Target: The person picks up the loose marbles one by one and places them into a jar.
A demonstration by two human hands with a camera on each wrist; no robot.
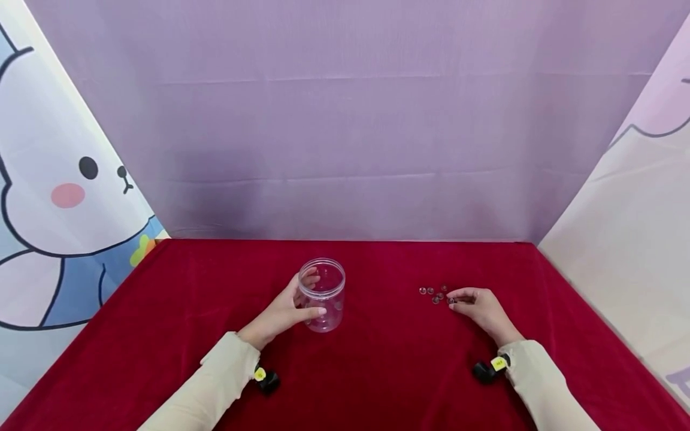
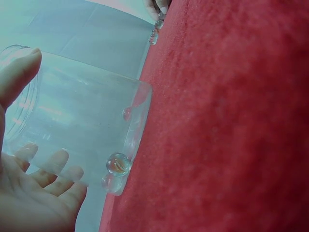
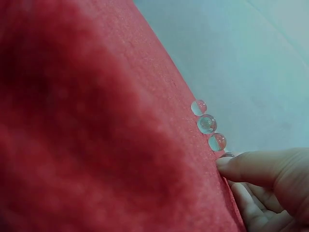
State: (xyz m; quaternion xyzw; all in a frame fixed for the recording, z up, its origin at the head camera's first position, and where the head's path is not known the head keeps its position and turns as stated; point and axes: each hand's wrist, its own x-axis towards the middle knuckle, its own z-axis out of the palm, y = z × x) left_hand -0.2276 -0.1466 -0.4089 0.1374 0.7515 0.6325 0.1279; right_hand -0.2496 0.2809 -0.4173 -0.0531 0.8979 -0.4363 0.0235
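My left hand [image 1: 284, 305] grips a clear plastic jar [image 1: 335, 299] from its left side, thumb across the front and fingers round the back. The jar stands upright on the red cloth, its mouth uncovered. Inside, at the bottom, lies a glass marble [image 2: 118, 164] with an orange swirl, seen in the left wrist view. To the right, my right hand [image 1: 482, 306] pinches a marble [image 1: 451, 301] between thumb and fingertips, low at the cloth. Just left of those fingertips several clear marbles [image 1: 430, 291] lie in a loose cluster. In the right wrist view the thumb mostly hides the pinched marble [image 3: 228, 155].
A red velvety cloth [image 1: 377, 371] covers the table. Behind it hangs a plain purple curtain [image 1: 350, 131]. Printed cartoon sheets [image 1: 64, 251] border the left and right sides. Each wrist wears a small black camera [image 1: 268, 382].
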